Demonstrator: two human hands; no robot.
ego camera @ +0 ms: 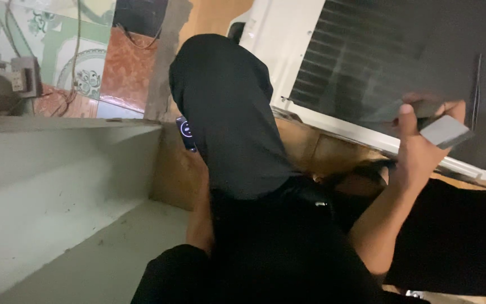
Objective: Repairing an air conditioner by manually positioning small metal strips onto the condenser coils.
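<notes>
The right hand (417, 146) is raised at the right, thumb and fingers clamped on 1 flat grey block (444, 130), held just before the dark finned panel (355, 73) of the white unit (279, 34). The work appears to be at the fins; bringing the block against them calls for a steady, level wrist. The left hand is hidden behind the black-clad knee (226, 107); I cannot tell its grip.

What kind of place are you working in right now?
Probably a home floor or a small repair spot. Patterned floor tiles, a white air-conditioner unit with dark fins lying on the ground, and a socket box with loose cables suggest it.
</notes>
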